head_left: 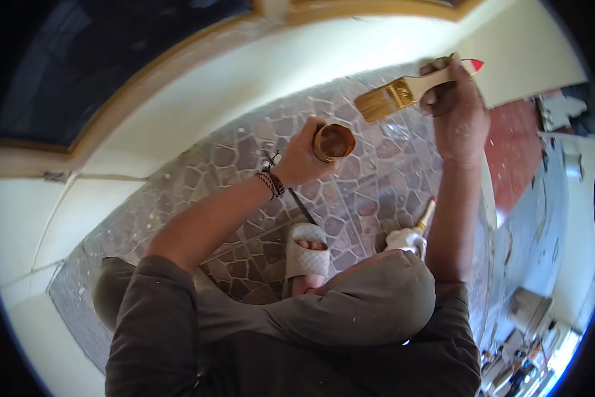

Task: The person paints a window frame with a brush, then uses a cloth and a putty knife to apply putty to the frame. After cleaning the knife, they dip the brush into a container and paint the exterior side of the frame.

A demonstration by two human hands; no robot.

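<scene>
My left hand (307,155) is wrapped round a small brownish cup (335,141), its open top facing me; what lies inside is hard to make out. Up at the right, my right hand (459,109) grips the pale wooden handle of a flat paintbrush (403,92). The brush has a gold-coloured ferrule, tan bristles and a red tip on the handle. Its bristles point left, above and to the right of the cup, and touch nothing. Both hands are held above the stone-patterned floor (264,135).
A pale wall (198,92) with a wood-framed dark window (125,73) rises ahead and left. A second brush with a red-tipped handle (427,215) lies by a white cloth-like bundle (405,239) near my knee. My sandalled foot (307,255) is below. Assorted clutter (525,351) lies at lower right.
</scene>
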